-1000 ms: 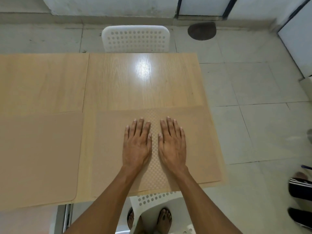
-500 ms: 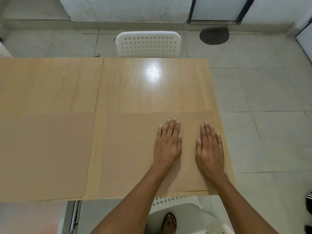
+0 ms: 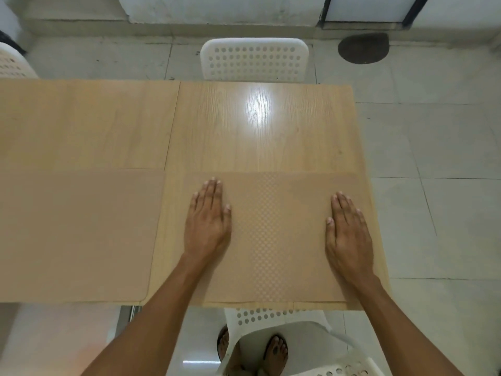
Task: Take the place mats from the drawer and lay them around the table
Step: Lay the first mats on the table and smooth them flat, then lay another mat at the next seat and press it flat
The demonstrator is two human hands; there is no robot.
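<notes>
A tan place mat (image 3: 276, 240) with a fine chequered weave lies flat on the near right part of the light wooden table (image 3: 257, 131). My left hand (image 3: 207, 223) rests palm down on the mat's left part, fingers together. My right hand (image 3: 348, 234) presses flat near its right edge. A second tan place mat (image 3: 76, 234) lies flat on the near left part of the table, a narrow strip of bare wood apart from the first. Neither hand grips anything.
A white perforated chair (image 3: 254, 59) stands at the table's far side, and another white chair (image 3: 284, 329) sits under the near edge by my feet. A third chair back (image 3: 10, 65) shows at the far left. Tiled floor (image 3: 433, 185) lies to the right.
My hands, side by side at the mat's middle a second ago, have slid apart across the mat, the left toward its left side and the right toward its right edge.
</notes>
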